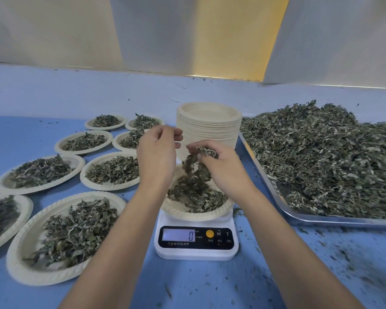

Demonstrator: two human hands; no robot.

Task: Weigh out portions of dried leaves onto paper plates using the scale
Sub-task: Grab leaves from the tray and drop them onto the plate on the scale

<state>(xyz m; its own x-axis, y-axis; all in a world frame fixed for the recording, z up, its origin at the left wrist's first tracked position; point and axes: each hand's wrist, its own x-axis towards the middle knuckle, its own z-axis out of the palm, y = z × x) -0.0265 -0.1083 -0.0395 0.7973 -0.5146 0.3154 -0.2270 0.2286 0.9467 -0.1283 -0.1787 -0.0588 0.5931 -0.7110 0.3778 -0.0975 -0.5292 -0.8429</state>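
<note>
Eight filled plates (77,162), blue table (198,286), pale wall (154,41); right hand (221,166) clutches leaves (206,151), left hand (157,152) curled.

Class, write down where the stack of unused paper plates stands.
Head view, centre: the stack stands behind the scale, left of the leaf tray.

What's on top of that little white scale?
A paper plate heaped with dried leaves, with the right hand holding more above it. The weighing platform of the scale is hidden under the plate.

Left hand (157,150), right hand (218,166) raised (fingers (176,137) curled).
</note>
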